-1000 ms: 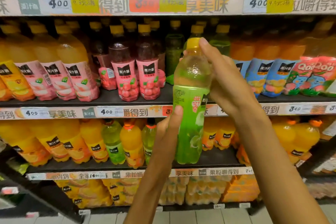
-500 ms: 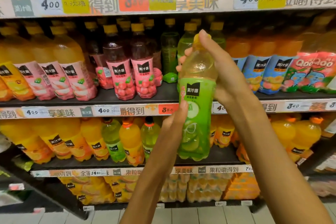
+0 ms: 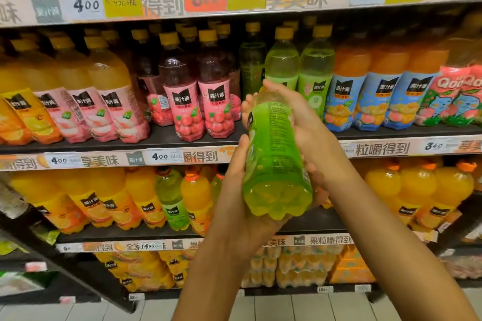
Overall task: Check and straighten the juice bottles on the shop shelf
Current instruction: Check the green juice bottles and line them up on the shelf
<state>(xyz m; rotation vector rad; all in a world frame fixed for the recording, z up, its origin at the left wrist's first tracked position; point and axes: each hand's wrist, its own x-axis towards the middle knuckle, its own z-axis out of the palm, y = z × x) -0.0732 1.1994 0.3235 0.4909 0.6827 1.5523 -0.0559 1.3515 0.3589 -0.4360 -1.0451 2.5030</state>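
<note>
Fingers first: your right hand (image 3: 300,122) has its fingers curled over the neck and shoulder of the green juice bottle (image 3: 276,161), and your left hand (image 3: 240,190) cups the bottle's lower body and base from the left, thumb up along the side, so both hands are grasping that one bottle. You've got it out in front of the shelving (image 3: 182,156), clear of any row, tipped with its base toward you and its cap end leaning away toward the shelf; the small print on the label faces up at you, which reads like an inspection hold, label turned where you can read it. Now wide to narrow: four shelf levels show, and the middle one is where this bottle looks to belong. On that level the front row runs three pale peach-label bottles (image 3: 112,101), two red-label bottles (image 3: 200,101) at the front with more behind, two light green bottles (image 3: 300,68) directly behind your hands, and three orange bottles with blue labels (image 3: 378,91). Those fronts mostly face outward, so I'd judge the slot for yours is beside the green pair, though your hands hide the gap itself. One level down, a single green bottle (image 3: 170,198) sits among orange ones, possibly misfiled.
</note>
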